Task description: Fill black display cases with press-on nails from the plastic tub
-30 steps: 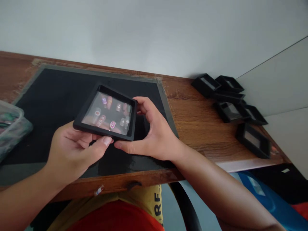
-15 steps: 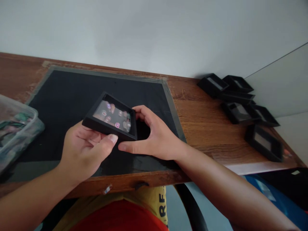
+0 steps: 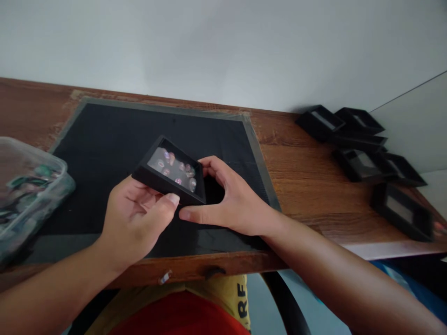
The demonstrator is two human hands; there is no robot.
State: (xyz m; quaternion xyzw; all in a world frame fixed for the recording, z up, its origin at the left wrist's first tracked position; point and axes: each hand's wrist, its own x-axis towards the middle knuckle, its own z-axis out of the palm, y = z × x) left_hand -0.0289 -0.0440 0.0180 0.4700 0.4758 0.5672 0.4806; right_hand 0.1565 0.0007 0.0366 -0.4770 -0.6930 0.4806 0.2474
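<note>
My left hand (image 3: 139,218) grips a small black box (image 3: 169,193) by its lower left side, thumb on the front edge and fingers beneath. Tilted above the dark mat, the box has a recessed face with several small shiny pink and pale pieces (image 3: 178,181) on it; I cannot make out their kind. Around the right end of the box curves my right hand (image 3: 230,200). Its fingertips are at the far right edge, and its thumb is spread below the near corner. A gap shows between palm and box; whether the fingertips press on it is unclear.
A clear plastic tub (image 3: 63,174) holding green and pink packets stands at the left. Several similar black boxes (image 3: 401,211) lie in a loose group on the wooden table (image 3: 296,172) at the right. The dark mat (image 3: 132,125) is taped down before a white wall.
The whole view has shifted slightly, so everything sits further right. Both hands keep nearly the same pose, and the box is tilted a little differently in my left hand.
</note>
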